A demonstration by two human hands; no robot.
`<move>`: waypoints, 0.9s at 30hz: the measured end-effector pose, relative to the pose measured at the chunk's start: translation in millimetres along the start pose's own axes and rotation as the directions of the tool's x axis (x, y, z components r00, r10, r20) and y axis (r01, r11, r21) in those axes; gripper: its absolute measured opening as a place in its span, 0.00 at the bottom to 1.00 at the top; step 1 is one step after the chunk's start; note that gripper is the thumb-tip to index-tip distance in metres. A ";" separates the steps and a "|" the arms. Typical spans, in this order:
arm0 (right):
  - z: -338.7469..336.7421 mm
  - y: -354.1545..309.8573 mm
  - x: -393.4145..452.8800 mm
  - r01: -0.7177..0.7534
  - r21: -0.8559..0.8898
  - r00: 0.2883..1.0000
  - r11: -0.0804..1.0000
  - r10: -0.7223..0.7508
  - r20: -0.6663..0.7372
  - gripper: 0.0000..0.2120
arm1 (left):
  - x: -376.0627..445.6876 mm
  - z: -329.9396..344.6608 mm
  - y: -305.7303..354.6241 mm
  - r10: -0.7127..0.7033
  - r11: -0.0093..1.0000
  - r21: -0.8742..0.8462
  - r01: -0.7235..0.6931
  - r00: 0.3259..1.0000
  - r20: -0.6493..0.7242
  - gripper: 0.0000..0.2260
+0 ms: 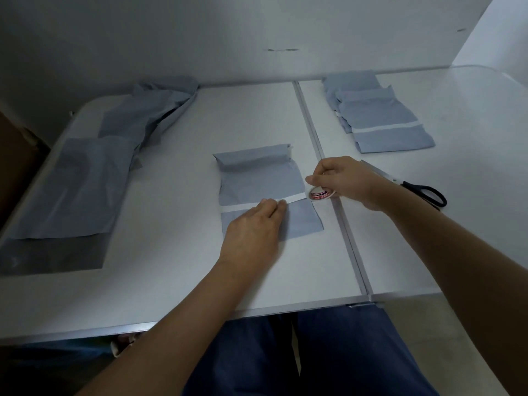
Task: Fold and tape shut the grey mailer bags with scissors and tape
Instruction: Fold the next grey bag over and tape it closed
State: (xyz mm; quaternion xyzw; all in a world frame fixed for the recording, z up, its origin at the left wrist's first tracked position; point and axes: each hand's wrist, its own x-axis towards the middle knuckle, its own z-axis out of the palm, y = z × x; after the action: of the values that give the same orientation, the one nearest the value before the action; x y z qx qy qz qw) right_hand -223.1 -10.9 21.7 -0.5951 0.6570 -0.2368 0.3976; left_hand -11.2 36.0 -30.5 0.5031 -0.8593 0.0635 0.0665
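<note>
I press left hand point(253, 224), fingers straight, on white tape strip point(294, 199) across folded grey mailer bag point(261, 181). Right hand point(347, 181) pinches tape roll point(320, 193); scissors point(420, 190) just beyond it.

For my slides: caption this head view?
Left hand presses tape onto grey mailer bag; right hand pulls tape roll.

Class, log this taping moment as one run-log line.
step: taping fold | left hand: presses tape strip on mailer bag | right hand: holds tape roll | scissors: idle on table
</note>
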 end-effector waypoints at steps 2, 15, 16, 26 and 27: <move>-1.3 -3.8 0.4 0.016 -0.077 1.000 0.997 -0.016 0.002 0.11 | -0.1 -4.0 0.8 -0.015 1.000 -0.001 0.015 1.000 0.004 0.24; -8.2 -14.0 -1.6 0.085 -0.382 0.996 0.920 -0.085 0.016 0.11 | 0.7 -8.0 2.3 0.003 0.997 -0.073 -0.005 1.000 -0.027 0.25; -8.1 -14.5 -1.6 0.087 -0.401 0.996 0.912 -0.088 0.016 0.11 | 0.8 -7.9 2.8 0.005 0.997 -0.075 -0.007 1.000 -0.022 0.25; -2.0 -21.6 -5.3 0.098 -0.542 0.994 0.835 -0.107 0.014 0.09 | 2.9 -18.0 5.4 0.015 1.000 -0.023 -0.013 0.997 0.078 0.25; -0.8 -22.4 -5.5 0.093 -0.563 0.995 0.821 -0.104 0.013 0.09 | 3.6 -19.9 5.5 0.021 1.000 -0.018 -0.019 0.996 0.087 0.25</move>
State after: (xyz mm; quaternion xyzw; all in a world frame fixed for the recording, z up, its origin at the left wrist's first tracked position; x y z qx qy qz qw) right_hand -210.6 -9.7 41.0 -0.7167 0.6696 -0.0583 0.1861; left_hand -16.7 39.1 -10.6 0.4962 -0.8669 0.0346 0.0326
